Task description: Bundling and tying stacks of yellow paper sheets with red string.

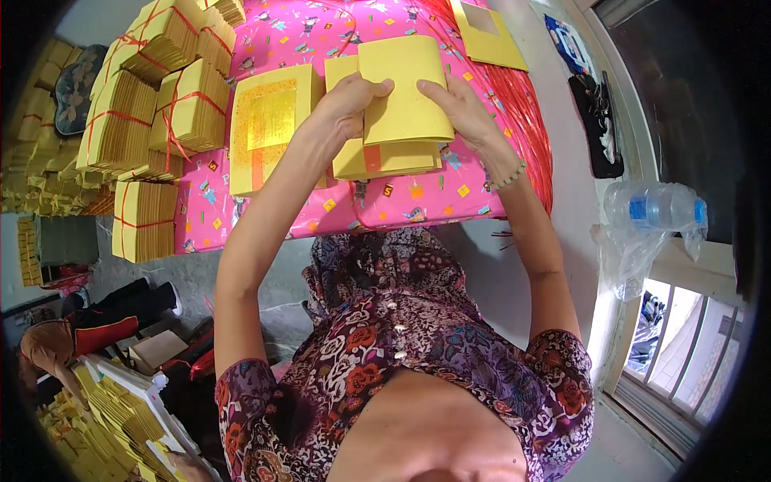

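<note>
Between both hands I hold a folded sheaf of yellow paper (401, 96), its fold on the right side. My left hand (352, 100) grips its left edge, thumb on top. My right hand (462, 108) grips the right edge the same way, thumb pressed on the face. Just beneath lies another folded stack of yellow paper (418, 161) with a red strip across it. Left of it, partly behind my left forearm, is a yellow paper stack (241, 161) with a gold foil square (271, 116) on top.
Yellow bundles (120, 116) tied with red string are piled along the table's left side. Red strings (522, 120) hang over the right edge of the pink tablecloth (297, 221). A yellow sheet (494, 52) lies far right. A plastic bottle (654, 210) rests right; a person (52, 353) works lower left.
</note>
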The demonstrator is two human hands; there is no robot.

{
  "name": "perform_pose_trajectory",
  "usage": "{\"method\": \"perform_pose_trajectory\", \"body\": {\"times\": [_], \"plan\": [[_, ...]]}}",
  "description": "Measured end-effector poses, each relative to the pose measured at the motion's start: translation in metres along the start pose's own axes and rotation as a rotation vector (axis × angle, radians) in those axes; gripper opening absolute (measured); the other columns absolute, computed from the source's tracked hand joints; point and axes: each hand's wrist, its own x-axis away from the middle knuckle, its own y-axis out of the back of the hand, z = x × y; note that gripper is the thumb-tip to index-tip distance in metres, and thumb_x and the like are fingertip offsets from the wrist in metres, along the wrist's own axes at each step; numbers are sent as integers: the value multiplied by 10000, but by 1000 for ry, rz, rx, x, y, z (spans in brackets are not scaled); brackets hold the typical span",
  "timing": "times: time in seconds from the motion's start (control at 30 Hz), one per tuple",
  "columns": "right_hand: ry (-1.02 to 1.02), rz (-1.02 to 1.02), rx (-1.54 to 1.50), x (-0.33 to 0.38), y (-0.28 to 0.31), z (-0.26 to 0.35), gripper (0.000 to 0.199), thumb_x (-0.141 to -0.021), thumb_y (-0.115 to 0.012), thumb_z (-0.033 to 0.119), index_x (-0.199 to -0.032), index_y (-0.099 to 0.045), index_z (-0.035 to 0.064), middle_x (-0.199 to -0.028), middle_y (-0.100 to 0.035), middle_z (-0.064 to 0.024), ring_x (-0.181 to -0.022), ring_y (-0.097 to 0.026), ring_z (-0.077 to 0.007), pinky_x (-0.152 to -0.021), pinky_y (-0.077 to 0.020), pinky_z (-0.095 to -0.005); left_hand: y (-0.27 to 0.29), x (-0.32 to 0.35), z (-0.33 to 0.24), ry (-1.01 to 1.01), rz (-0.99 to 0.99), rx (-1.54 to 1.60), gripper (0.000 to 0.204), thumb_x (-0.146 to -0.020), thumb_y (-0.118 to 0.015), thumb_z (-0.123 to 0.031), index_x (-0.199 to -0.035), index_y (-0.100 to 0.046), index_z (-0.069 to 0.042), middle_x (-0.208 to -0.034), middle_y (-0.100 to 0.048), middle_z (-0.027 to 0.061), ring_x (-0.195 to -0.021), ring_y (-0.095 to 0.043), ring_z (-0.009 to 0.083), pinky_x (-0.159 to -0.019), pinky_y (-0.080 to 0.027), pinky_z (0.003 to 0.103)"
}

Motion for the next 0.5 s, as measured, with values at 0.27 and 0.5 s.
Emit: {"method": "perform_pose_trajectory", "body": {"times": [0.27,0.5], "plan": [[-17,2,-15,-1,0,1,386,-928,-555,229,-1197,-506,-43,-1085,-624,-106,-946,-616,-139,-798,-503,-281,1,-4,-3,44,22,-6,288,-930,-518,-68,-1183,-450,53,-1118,-587,163,-995,-624,237,-857,-541,357],[47,18,10,-4,2,0,376,-930,-558,198,-1208,-483,-43,-1085,-616,-99,-960,-604,-135,-817,-497,-286,3,-9,0,35,21,-10,283,-932,-500,-57,-1187,-459,59,-1138,-583,163,-1012,-613,239,-867,-526,357]]}}
